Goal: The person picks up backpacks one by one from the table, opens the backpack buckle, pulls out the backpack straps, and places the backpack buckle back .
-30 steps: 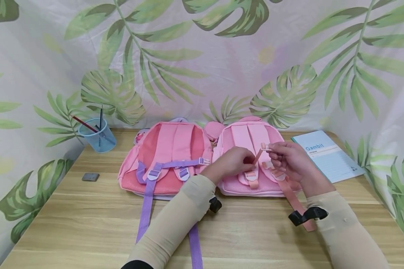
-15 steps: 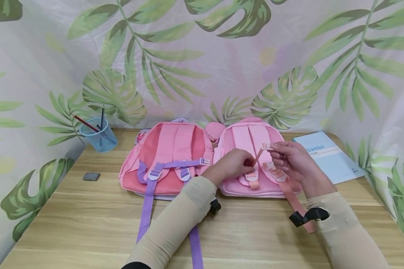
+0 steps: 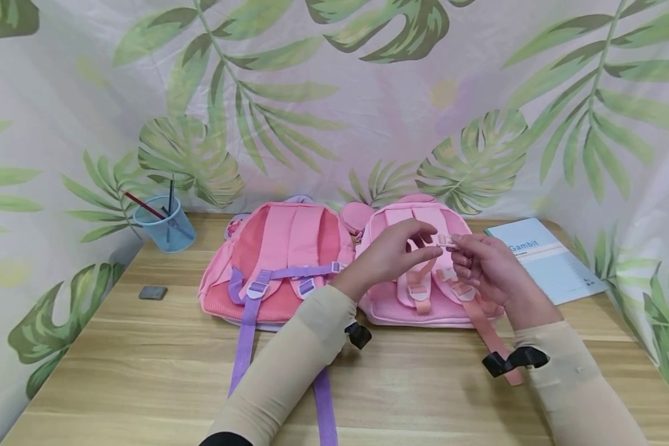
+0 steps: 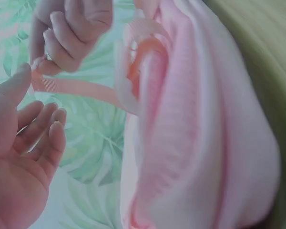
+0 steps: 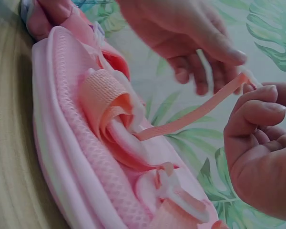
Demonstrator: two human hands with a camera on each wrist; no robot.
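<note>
In the head view a light pink backpack [image 3: 387, 313] lies with its shoulder straps up. From one of these a thin peach webbing strap [image 5: 195, 117] rises, pulled taut, to a small white buckle [image 3: 445, 240] at its end. My right hand [image 3: 484, 263] pinches that buckle between thumb and forefinger, its other fingers curled in. Facing it, my left hand [image 3: 393, 251] has its fingers spread and loosely bent around nothing. Its thumb tip comes right up to the buckle in the left wrist view. A second peach strap [image 3: 487, 334] hangs from the bag toward the table front.
Left of it lies a coral-pink backpack [image 3: 217, 303] with purple straps [image 3: 244, 341] trailing forward. A blue pen cup [image 3: 164, 232] and a small grey block [image 3: 153, 292] sit further left. At right is a notebook [image 3: 557, 272]. A leaf-print curtain [image 3: 379, 124] backs the wooden table [image 3: 117, 371].
My left hand has let go of the strap lower down, opened its fingers and risen toward the buckle. The right hand keeps its pinch in nearly the same place.
</note>
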